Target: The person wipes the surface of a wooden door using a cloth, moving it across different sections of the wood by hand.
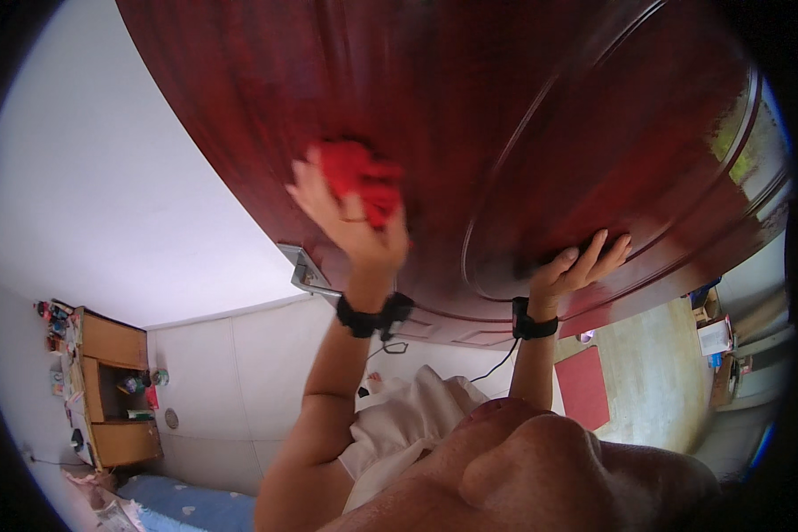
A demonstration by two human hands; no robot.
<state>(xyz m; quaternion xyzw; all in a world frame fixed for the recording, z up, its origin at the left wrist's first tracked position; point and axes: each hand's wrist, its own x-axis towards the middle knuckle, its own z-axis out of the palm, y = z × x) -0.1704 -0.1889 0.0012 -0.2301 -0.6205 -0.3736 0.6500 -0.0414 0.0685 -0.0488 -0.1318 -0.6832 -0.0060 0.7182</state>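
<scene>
My left hand (353, 213) presses a crumpled red cloth (359, 173) against a large dark red wooden door (434, 115), its fingers partly blurred by motion. To its right, my right hand (583, 264) is spread on the same door, fingers apart and holding nothing. The door has curved raised mouldings and a glossy surface with reflections. A metal door handle (309, 270) sticks out at the door's edge, just below and left of my left hand. Each wrist wears a black band, and a thin black cable hangs near them.
A wooden cabinet (115, 390) with small items stands at lower left, near a blue patterned cover (186, 504). White wall (124, 177) borders the door on the left. A red mat (582, 387) lies on the floor at right, with shelves and boxes (716, 337) beyond.
</scene>
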